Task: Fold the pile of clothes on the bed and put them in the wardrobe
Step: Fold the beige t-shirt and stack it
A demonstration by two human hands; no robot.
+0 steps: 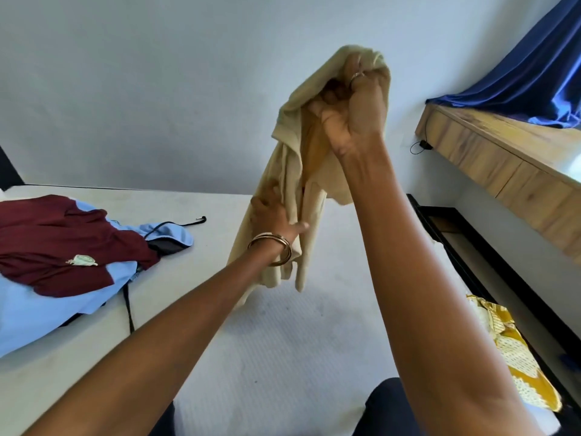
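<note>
My right hand (352,102) clutched the pale cream cotton garment (292,190) aloft; my left hand (273,218) gripped its hanging folds. No readable label showed.

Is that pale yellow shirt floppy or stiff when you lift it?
Probably floppy: the pale yellow cotton shirt hangs in soft folds from the right hand. Likely light too, since the left hand merely steadies it.
</note>
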